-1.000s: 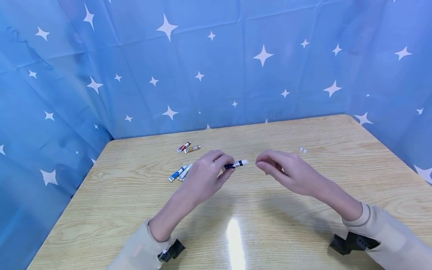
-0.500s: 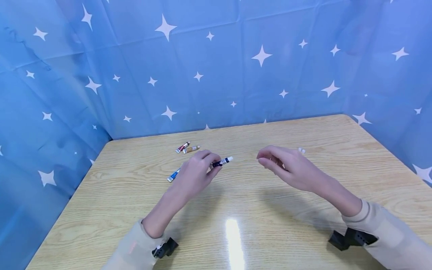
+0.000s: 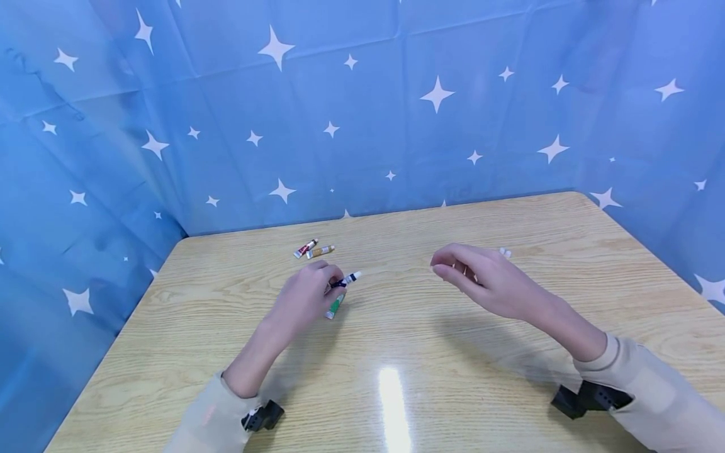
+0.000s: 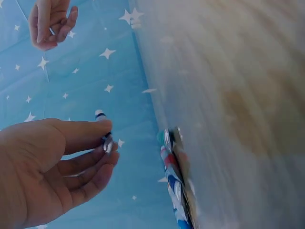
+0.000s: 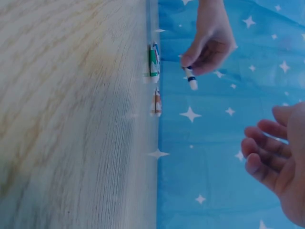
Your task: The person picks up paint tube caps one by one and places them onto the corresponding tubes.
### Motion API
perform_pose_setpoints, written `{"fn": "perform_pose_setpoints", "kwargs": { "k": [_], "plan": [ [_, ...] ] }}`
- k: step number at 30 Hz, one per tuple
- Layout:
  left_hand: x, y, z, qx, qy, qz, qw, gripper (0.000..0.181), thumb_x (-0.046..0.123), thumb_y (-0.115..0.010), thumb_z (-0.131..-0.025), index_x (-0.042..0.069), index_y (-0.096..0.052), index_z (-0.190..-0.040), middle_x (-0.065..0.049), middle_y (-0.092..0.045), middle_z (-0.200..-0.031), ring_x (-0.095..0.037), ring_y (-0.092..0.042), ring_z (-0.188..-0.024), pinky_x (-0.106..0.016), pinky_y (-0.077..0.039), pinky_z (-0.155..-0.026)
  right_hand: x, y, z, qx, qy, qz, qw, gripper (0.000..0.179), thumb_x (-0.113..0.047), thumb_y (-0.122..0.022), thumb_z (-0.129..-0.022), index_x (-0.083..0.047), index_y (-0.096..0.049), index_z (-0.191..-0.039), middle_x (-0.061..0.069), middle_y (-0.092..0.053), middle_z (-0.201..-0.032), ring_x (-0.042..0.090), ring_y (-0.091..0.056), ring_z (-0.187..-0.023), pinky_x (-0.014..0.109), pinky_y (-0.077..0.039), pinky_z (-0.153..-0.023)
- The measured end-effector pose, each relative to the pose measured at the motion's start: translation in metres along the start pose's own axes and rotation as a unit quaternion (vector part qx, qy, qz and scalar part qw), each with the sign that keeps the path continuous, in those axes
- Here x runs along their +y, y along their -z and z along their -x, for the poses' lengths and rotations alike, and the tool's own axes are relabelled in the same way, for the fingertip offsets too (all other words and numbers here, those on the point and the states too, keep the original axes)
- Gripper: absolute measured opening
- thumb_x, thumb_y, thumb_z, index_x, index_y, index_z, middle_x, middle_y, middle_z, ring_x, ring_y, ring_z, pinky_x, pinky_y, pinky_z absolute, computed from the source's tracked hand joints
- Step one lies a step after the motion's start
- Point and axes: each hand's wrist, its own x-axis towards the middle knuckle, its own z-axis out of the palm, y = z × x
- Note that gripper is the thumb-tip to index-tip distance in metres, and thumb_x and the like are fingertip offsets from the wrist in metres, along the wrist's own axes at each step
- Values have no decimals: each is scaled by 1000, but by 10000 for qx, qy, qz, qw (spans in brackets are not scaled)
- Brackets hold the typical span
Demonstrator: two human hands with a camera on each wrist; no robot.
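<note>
My left hand [image 3: 297, 299] pinches a dark blue paint tube [image 3: 352, 277] between thumb and fingers, its white-capped end pointing out to the right. Under that hand lies a green paint tube [image 3: 336, 306] on the table; other tubes there are hidden in the head view. The left wrist view shows this cluster of tubes [image 4: 174, 186] below the held tube, apart from it. Raised over the table, my right hand [image 3: 487, 280] has loosely bent fingers, and the right wrist view shows nothing in its palm [image 5: 286, 176].
Toward the back of the wooden table [image 3: 408, 327] lie a red paint tube [image 3: 306, 248] and an ochre paint tube [image 3: 320, 252]. Small white pieces [image 3: 505, 253] sit just beyond my right hand. A blue star-patterned curtain [image 3: 362, 126] hangs behind the table.
My left hand has carried the dark blue tube leftward, over the cluster of tubes, now covering most of it. The right hand has stayed almost in place.
</note>
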Motion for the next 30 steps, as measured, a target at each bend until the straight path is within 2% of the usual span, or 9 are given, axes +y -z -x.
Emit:
{"fn": "perform_pose_setpoints", "kwargs": {
  "k": [6, 14, 23, 30],
  "plan": [
    [-11, 2, 3, -257, 399, -60, 9989, 7, 11, -78, -89, 7, -73, -92, 0, -63, -84, -11, -54, -69, -28, -48, -60, 2, 1, 0, -15, 103, 29, 9999, 16, -6, -60, -101, -15, -66, -112, -12, -63, -91, 3, -53, -70, 23, -47, -59],
    [-26, 6, 5, -653, 812, 12, 9946, 8, 11, -78, -89, 5, -74, -92, -2, -68, -85, -12, -61, -73, -31, -52, -65, 1, 2, 0, -8, -30, 39, 10000, 15, -7, -60, -101, -16, -66, -111, -14, -61, -89, 3, -52, -67, 23, -47, -58],
    [-37, 8, 7, -854, 920, -16, 9921, 4, 6, -77, -88, 4, -73, -87, -2, -67, -81, -13, -57, -69, -32, -51, -64, 1, 2, 0, -13, -107, 55, 9999, 15, -8, -60, -101, -15, -67, -112, -14, -61, -88, 4, -52, -67, 23, -47, -58],
    [-41, 11, 10, -1195, 1038, -134, 9873, 10, 7, -81, -84, 4, -72, -85, -2, -65, -78, -13, -58, -69, -33, -51, -65, 0, 4, 0, -35, -151, 77, 9998, 15, -8, -60, -101, -15, -67, -112, -14, -61, -88, 4, -52, -67, 23, -47, -59]
  ]
}}
